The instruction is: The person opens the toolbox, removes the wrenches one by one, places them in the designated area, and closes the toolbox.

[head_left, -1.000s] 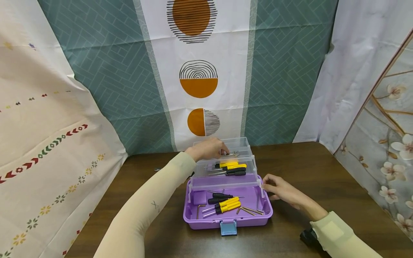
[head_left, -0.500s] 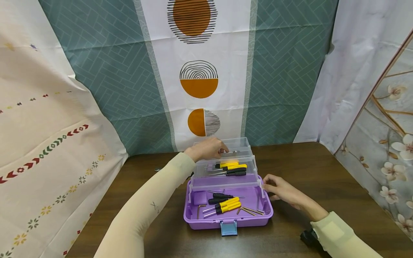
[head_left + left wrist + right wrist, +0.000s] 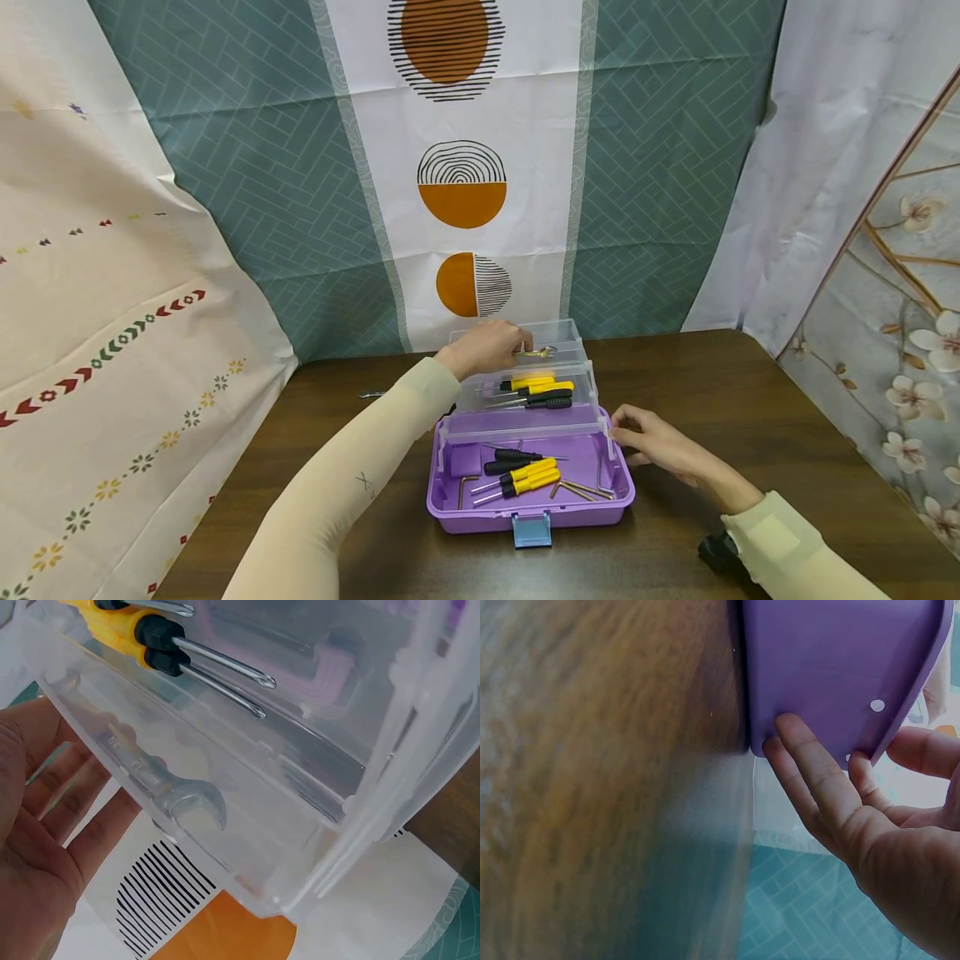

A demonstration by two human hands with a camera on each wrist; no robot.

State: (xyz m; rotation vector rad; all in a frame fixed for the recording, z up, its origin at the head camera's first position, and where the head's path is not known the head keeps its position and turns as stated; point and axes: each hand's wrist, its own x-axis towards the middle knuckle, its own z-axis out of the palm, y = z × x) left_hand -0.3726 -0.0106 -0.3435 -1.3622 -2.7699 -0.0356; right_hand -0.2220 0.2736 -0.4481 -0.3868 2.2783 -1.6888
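Note:
A purple toolbox stands on the table with its clear tiered trays raised. At the upper tray, my left hand pinches one end of a small open-end wrench. The wrench's forked head shows through the clear plastic in the left wrist view, and the tray wall partly veils the fingertips. My right hand holds the toolbox's right side, its thumb by the rim and its fingers against the side wall. Several yellow-and-black screwdrivers lie in the base, and more screwdrivers lie in the lower tray.
Hex keys lie in the toolbox base. Another metal wrench-like piece rests on the brown table, left of the box and partly behind the left arm. A blue latch hangs open in front. A patterned curtain closes off the back.
My left hand has lifted slightly and moved a little to the right, with the wrench showing more beyond its fingers. The right hand and the toolbox stay where they were.

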